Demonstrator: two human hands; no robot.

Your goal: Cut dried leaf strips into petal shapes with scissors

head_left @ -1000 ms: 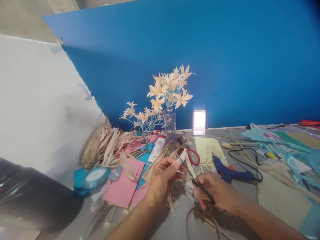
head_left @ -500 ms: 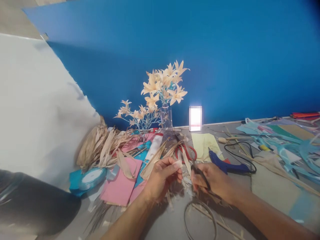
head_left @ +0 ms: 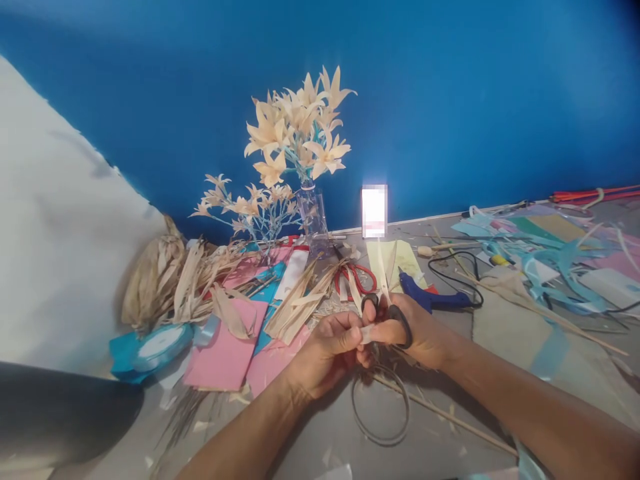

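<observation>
Between thumb and fingers, my left hand pinches a small pale piece. My right hand has black-handled scissors looped over its fingers, their blades pointing away from me, and its fingertips meet the same pale piece. The two hands touch near the middle of the view. Just below them a round wire ring lies on the grey table. Red-handled scissors rest beyond the hands, next to dried husk strips.
Pale flowers stand in a clear vase at the back. A blue glue gun with a black cord lies right. Pink sheets, a ribbon roll and husk bundles are left; a dark rounded object is lower left.
The right hand has turned, so the scissors' blades now point away from me, and its fingertips have come to the left hand's piece. The whole view has shifted, with the flowers appearing farther left and larger.
</observation>
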